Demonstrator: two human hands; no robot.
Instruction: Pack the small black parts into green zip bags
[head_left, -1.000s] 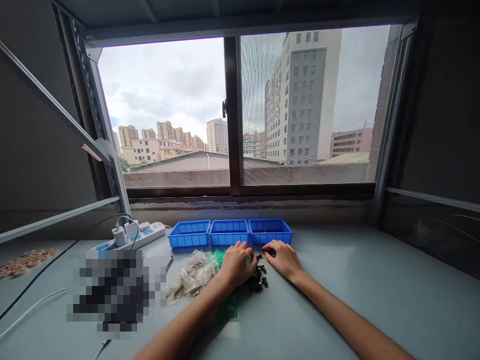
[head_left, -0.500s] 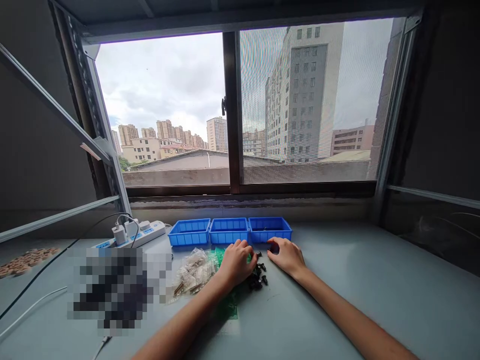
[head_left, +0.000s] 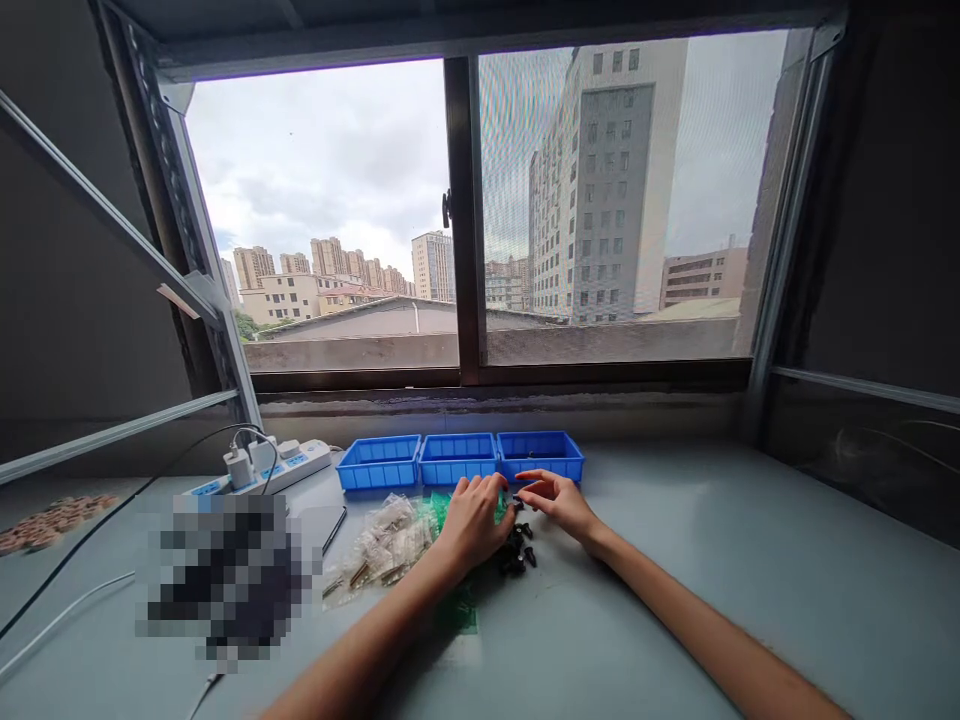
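Small black bolt-like pieces [head_left: 516,560] lie in a loose cluster on the table, between and below my hands. My left hand [head_left: 474,518] is curled at the cluster's left edge, beside green printed plastic [head_left: 437,507]; whatever its fingers hold, if anything, is hidden. To the right is my right hand [head_left: 561,508], its fingers and thumb apart and pointing left over the upper pieces, with nothing visible in them. Directly behind both hands stands the right blue bin [head_left: 541,462], with something small and dark inside.
Two more bins, the middle blue bin [head_left: 458,474] and left blue bin [head_left: 379,475], continue the row. Clear plastic packets [head_left: 390,545] are heaped left of my left hand. Farther left are a power strip [head_left: 300,463], cables and a pixelated dark object [head_left: 240,570].
My right hand has shifted left toward the black pieces and its fingers have spread. The dark piece at its fingertips no longer shows there. My left hand stays almost in place.
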